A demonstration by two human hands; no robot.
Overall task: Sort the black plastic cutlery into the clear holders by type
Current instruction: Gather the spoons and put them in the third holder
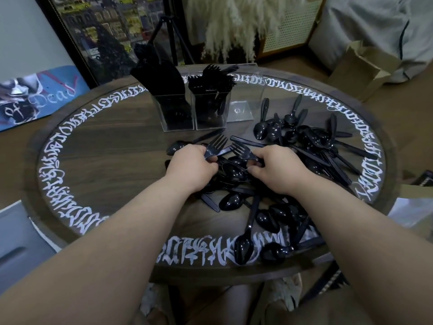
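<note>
status: knife holder [174, 106] and fork holder [210, 109] are filled; the third holder [241, 106] is empty. i see my left hand [194, 167] pinching a fork [214, 146] and my right hand [278, 170] pinching another fork [241, 151] over the loose pile [304, 146], mostly spoons. poster [35, 99] reads "dead".

Cutlery pile [293, 165]: black plastic, glossy, spoon bowls w/ highlights. Holders [210, 111]: clear hard plastic, smooth, reflective. Table [112, 148]: dark wood-grain top, smooth, slight sheen; white painted lettering round rim, matt. Box [358, 69]: brown cardboard, matt.
</note>
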